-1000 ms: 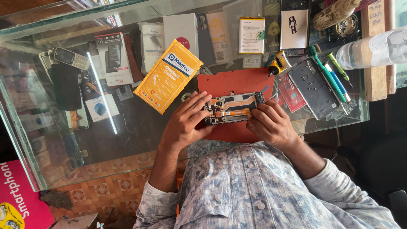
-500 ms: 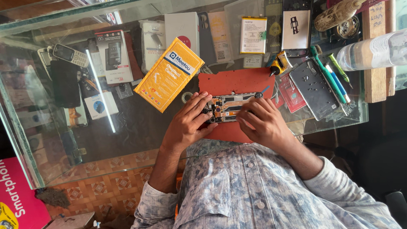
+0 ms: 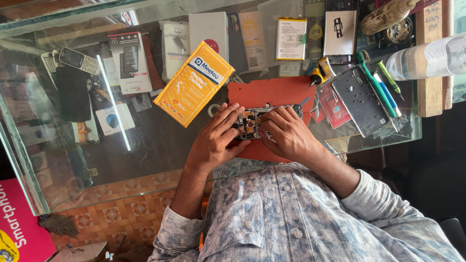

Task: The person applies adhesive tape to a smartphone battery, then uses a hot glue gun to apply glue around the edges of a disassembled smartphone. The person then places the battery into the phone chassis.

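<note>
the opened smartphone lies on the red mat on the glass table, long axis running left to right between the hands. left hand grips one end; right hand presses its fingers on the other end.

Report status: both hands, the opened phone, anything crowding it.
Left hand and right hand both on the opened phone, gripping its ends. Phone lies on red mat, circuit board exposed. Yellow box close by left fingers, not touching.
</note>
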